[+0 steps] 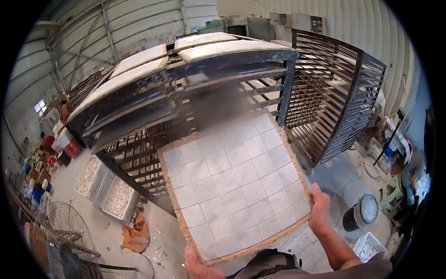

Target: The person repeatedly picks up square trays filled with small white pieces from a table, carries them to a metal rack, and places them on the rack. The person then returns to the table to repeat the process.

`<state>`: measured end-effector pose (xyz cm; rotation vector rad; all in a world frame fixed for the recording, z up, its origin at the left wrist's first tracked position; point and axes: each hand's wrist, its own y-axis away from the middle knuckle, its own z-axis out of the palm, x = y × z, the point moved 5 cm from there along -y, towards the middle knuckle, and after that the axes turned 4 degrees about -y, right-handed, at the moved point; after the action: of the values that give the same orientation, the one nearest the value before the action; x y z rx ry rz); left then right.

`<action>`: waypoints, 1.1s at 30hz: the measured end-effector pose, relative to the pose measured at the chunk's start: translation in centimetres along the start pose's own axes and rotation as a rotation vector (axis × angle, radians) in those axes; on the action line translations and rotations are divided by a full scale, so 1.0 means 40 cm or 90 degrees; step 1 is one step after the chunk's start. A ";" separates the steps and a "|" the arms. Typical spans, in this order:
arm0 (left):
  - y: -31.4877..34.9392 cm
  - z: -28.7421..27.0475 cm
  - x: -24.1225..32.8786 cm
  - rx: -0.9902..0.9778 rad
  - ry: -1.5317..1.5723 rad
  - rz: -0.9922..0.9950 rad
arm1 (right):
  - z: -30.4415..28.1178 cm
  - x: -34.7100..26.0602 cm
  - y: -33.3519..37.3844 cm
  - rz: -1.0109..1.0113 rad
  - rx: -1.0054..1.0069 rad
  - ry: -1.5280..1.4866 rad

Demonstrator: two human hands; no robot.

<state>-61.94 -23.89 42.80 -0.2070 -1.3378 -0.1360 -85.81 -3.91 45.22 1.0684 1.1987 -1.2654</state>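
A square board (237,181) lies flat in front of me, covered in a white gridded sheet with a rough, fibrous tan edge. My left hand (200,265) grips its near left corner, and my right hand (319,209) is closed on its right edge near the near right corner. The fingers under the board are hidden. The far edge is at the front of a dark metal rack (285,93) with many slatted levels; a blur there hides whether it touches a shelf. Pale flat boards (232,49) rest on top of the rack.
A second slatted rack (339,97) stands to the right. White crates of pale chips (121,197), an orange cloth (136,235) and a wire-caged fan (69,232) are at the left. At right are a black bucket (361,213), a green stool (392,193) and a white crate (369,246).
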 end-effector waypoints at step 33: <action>-0.212 0.429 0.317 -0.244 0.207 -0.098 | 0.127 -0.210 -0.443 0.150 -0.227 -0.312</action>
<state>-77.21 -27.99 59.45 -0.3873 -0.9927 -0.5361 -102.73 -8.88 55.22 0.5709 0.8497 -1.0031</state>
